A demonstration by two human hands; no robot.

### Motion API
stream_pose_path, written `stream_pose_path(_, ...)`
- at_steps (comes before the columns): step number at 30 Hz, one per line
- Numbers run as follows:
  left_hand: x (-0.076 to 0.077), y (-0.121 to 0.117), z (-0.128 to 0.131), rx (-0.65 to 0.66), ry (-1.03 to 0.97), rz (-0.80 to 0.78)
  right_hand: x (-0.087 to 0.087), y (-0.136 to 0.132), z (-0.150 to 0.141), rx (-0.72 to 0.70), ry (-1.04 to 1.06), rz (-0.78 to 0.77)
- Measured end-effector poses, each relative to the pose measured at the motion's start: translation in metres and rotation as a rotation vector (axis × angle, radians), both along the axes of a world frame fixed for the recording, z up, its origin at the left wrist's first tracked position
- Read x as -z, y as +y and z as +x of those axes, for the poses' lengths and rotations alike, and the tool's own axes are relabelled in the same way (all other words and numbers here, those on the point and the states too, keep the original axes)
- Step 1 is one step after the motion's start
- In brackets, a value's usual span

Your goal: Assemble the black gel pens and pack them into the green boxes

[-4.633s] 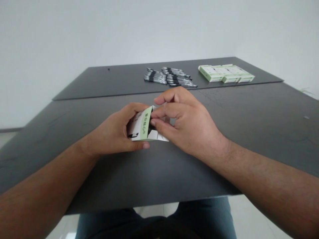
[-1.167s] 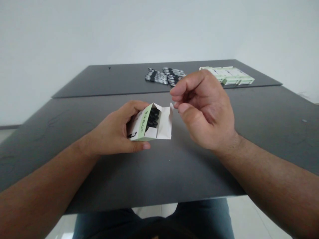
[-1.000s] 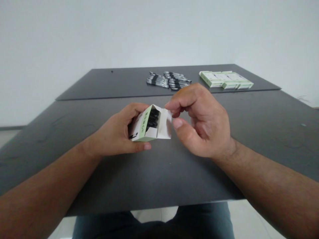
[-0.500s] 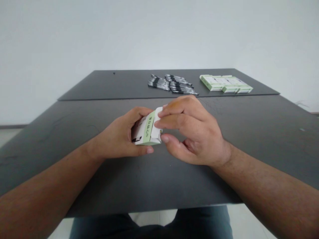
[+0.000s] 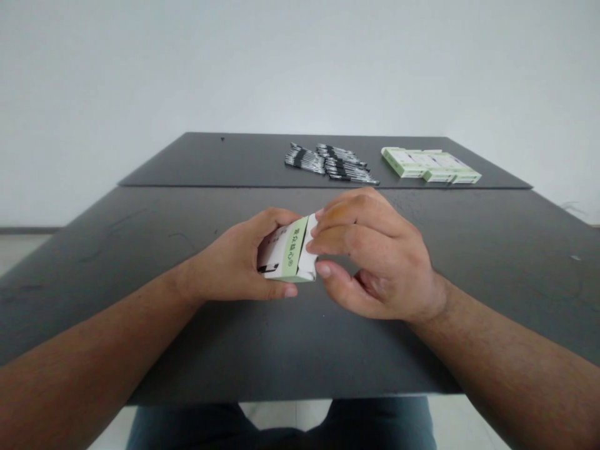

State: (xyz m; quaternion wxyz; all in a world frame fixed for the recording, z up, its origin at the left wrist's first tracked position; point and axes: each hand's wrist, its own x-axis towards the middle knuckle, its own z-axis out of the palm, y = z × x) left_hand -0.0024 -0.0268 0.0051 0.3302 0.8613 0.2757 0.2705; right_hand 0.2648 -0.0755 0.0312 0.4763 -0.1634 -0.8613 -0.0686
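A small white and green cardboard pen box point(image 5: 281, 253) is held above the near part of the table. My left hand point(image 5: 229, 259) is wrapped around its sides, with the thumb along the near lower edge. At the box's right end is a white end flap point(image 5: 308, 261), partly folded over with a dark gap along its crease. My right hand point(image 5: 382, 262) has its fingertips pressed on this flap and its thumb at the end of the box. What is inside the box is hidden.
Several black and clear pens point(image 5: 347, 167) lie in bundles on the far part of the dark table point(image 5: 225, 350). To their right sit several flat white and green boxes point(image 5: 431, 165). A tiny dark object point(image 5: 222, 139) lies far left. A seam crosses the table.
The end flap is bent further over the box's end, under my right fingers. Both hands and the box appear slightly right and lower, as the whole view has shifted a little.
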Motion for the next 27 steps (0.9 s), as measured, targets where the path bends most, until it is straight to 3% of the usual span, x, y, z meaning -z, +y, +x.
stream_pose_path(7, -0.005, -0.005, 0.004, 0.028, -0.002, -0.035, -0.004, -0.002, 0.002, -0.016, -0.037, -0.035)
stream_pose_path(15, -0.014, -0.008, 0.008, 0.015, 0.083, 0.034, -0.005, -0.002, 0.003, -0.055, -0.05, -0.046)
stream_pose_path(27, -0.004, -0.004, 0.006, 0.042, 0.009, -0.076, -0.004, 0.001, 0.009, -0.073, -0.094, -0.1)
